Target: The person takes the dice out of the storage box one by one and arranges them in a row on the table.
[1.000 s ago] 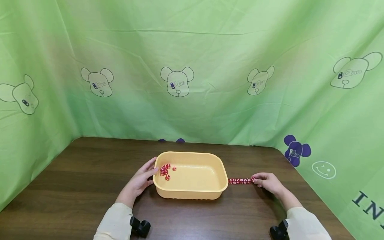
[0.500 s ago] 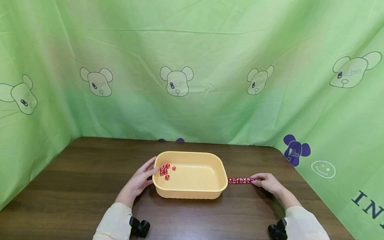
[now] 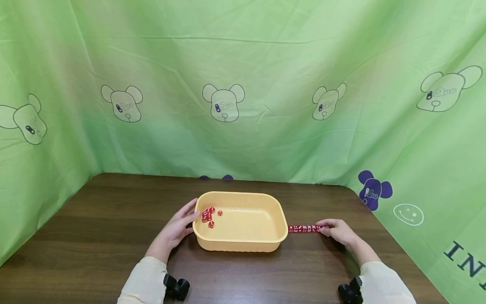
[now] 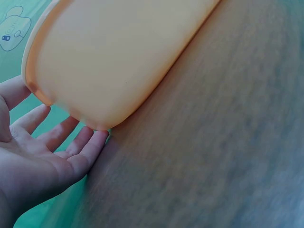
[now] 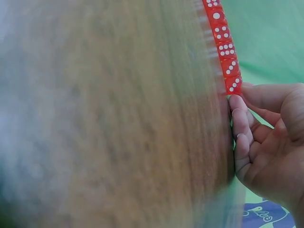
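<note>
A row of red dice (image 3: pixel 301 229) with white dots runs along the dark wooden table from the right end of a pale yellow plastic tub (image 3: pixel 243 246). My right hand (image 3: pixel 339 231) pinches the die (image 5: pixel 232 85) at the row's outer end between thumb and finger; its other fingers curl beneath, in the right wrist view. At the tub's left end, my left hand (image 3: pixel 175 230) holds the wall, its thumb at the rim and its fingers (image 4: pixel 61 134) against the outer side. Several loose red dice (image 3: pixel 206 216) lie inside the tub, near its left end.
The wooden table (image 3: pixel 114 219) stretches around the tub, with a green printed cloth (image 3: pixel 243 139) hanging behind it and at both sides. Black wrist cameras (image 3: pixel 176 288) sit below the pale sleeves (image 3: pixel 146 278).
My right hand has shifted slightly left, and the die in its fingers now lines up against the end of the row. The left hand and the tub stay in place.
</note>
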A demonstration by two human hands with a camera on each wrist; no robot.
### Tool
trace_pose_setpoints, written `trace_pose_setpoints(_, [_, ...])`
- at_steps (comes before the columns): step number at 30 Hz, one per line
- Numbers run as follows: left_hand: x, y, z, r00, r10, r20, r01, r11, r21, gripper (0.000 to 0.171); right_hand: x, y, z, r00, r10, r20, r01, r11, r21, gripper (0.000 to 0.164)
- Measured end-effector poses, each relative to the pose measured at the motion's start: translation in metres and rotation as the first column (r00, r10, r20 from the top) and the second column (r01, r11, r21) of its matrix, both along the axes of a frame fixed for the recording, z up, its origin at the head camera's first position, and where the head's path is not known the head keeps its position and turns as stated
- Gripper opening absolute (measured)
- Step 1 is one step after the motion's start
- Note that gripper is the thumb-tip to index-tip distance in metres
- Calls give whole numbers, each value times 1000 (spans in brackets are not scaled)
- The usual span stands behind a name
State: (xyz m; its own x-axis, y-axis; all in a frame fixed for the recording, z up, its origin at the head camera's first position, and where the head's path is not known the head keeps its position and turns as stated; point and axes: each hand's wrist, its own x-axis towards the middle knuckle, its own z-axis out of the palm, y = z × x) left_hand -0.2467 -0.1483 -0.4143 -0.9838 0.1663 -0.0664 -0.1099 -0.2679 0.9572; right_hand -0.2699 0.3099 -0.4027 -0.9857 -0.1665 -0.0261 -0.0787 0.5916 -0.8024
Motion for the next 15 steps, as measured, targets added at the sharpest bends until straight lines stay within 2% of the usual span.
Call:
trace_pose_setpoints(7, [0, 1, 1, 1000, 7, 1, -7, 1000, 4, 53, 1, 2, 6, 1000, 20, 24, -19, 998, -67, 27])
trace_pose_setpoints(15, [0, 1, 1, 1000, 3, -1, -3, 1000, 0, 53, 2, 5, 19, 996, 12, 86, -5, 997, -82, 35])
